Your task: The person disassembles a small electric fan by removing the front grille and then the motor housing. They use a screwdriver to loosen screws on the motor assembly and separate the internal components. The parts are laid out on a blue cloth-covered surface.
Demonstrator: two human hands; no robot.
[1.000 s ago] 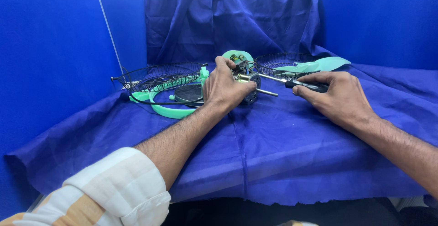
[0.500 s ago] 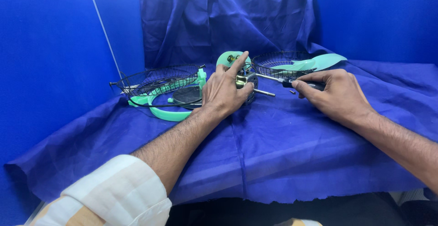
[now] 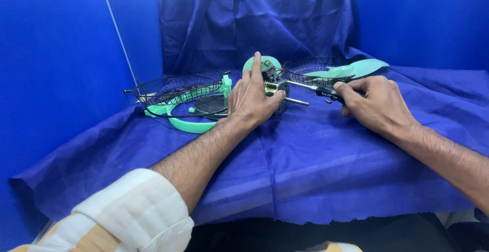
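A wire fan guard [image 3: 173,88] lies at the left on the blue cloth [image 3: 305,155]. The left hand [image 3: 253,99] is closed around the fan motor [image 3: 272,81] at the centre. The right hand [image 3: 374,102] pinches a screwdriver [image 3: 318,90]; it is better to keep the motor steady and the tip straight.

Blue-draped table [image 3: 316,170] — wire fan guards [image 3: 173,86], green ring [image 3: 186,126], fan motor [image 3: 272,86].

left hand [image 3: 252,102]: forefinger now raised off fan motor [image 3: 275,86] | right hand [image 3: 374,104]: screwdriver [image 3: 318,90] drawn slightly back
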